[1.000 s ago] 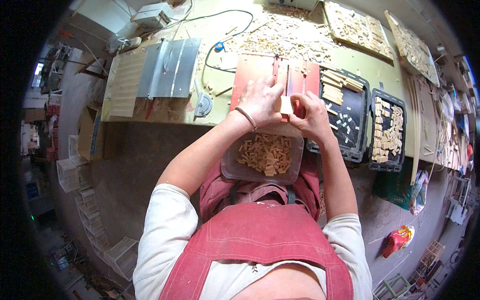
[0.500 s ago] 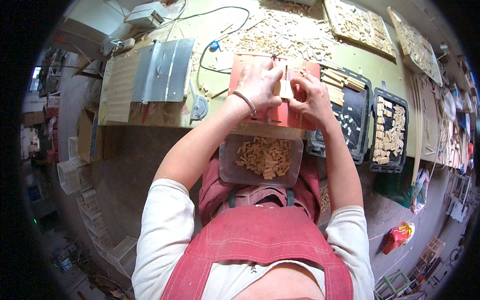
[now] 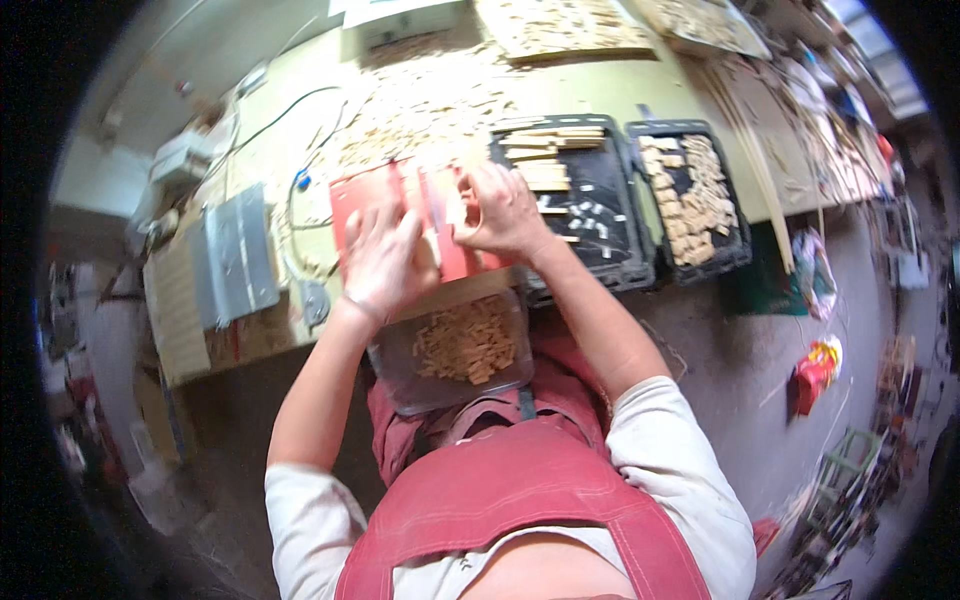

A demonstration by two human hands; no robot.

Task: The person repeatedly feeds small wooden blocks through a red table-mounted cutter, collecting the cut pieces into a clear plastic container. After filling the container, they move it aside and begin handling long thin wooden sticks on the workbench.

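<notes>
My left hand (image 3: 385,255) lies over the left half of a red board (image 3: 350,195), its fingers stretched out and slightly smeared. On the board's right side my right hand (image 3: 503,213) curls thumb and fingers towards each other beside a narrow slot. Pale wood shows near those fingertips, but blur hides what they grip. Just below the board, against my lap, sits a clear plastic tub (image 3: 395,393) with many small wooden pieces (image 3: 470,345) in it.
To the right stand a black crate (image 3: 640,270) with wooden strips and another black crate (image 3: 735,258) of small blocks. Left on the bench (image 3: 300,125) are a grey metal plate (image 3: 235,255) and a cable (image 3: 275,125). Wood offcuts (image 3: 420,105) litter the back.
The whole view has turned and shifted, so the board and tub appear farther left. My left hand now lies flatter on the board; my right hand stays at its right side.
</notes>
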